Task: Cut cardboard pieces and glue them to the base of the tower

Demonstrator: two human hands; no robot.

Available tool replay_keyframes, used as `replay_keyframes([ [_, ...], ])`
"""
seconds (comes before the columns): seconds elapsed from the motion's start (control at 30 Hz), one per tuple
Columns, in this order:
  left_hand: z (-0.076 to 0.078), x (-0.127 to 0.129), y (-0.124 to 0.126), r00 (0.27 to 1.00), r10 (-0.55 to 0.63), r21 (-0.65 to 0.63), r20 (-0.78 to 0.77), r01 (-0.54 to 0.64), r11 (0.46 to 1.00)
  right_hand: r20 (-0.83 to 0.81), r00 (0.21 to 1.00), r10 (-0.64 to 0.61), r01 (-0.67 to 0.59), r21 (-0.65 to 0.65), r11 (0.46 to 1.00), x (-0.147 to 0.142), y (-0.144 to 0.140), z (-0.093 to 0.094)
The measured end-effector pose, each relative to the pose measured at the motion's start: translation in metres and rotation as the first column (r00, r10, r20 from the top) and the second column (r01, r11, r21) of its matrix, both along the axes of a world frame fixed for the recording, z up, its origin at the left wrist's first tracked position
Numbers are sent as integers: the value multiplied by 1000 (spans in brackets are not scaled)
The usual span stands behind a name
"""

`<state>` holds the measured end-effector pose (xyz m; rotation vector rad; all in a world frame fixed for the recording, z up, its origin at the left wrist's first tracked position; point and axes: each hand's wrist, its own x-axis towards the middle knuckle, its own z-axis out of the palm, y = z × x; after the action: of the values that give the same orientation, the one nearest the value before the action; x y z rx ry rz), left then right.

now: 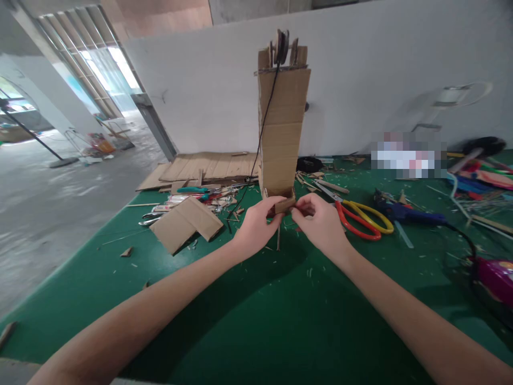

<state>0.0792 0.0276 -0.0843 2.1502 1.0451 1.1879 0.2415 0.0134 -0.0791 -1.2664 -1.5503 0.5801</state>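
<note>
A tall cardboard tower (pixel 281 123) stands upright on the green table, with a cardboard pulley wheel (pixel 281 47) at its top. A black cord (pixel 265 115) hangs from the wheel down the tower's left side. At the tower's foot, my left hand (pixel 258 224) pinches a small cardboard strip (pixel 284 205) by its left end. My right hand (pixel 320 223) is closed at the strip's right end, thumb and forefinger together. A thin stick (pixel 279 238) shows below the strip, between my hands.
Cut cardboard pieces (pixel 180 222) and teal-handled pliers (pixel 192 190) lie to the left. On the right are scissors (pixel 360 216) with red and yellow handles, a blue glue gun (pixel 409 214) and a purple device (pixel 497 278). A white wall (pixel 200 91) rises behind the table.
</note>
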Motion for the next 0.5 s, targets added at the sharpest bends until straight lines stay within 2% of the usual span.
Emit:
replay_keyframes([
  [0.2,0,0,-1,1000,7,-12,5,-7,1000,-115,991,66,-81,-130,988,0,-2,3],
  [0.5,0,2,3,983,-48,-118,177,70,991,-72,994,80,-87,-88,992,2,-2,3],
])
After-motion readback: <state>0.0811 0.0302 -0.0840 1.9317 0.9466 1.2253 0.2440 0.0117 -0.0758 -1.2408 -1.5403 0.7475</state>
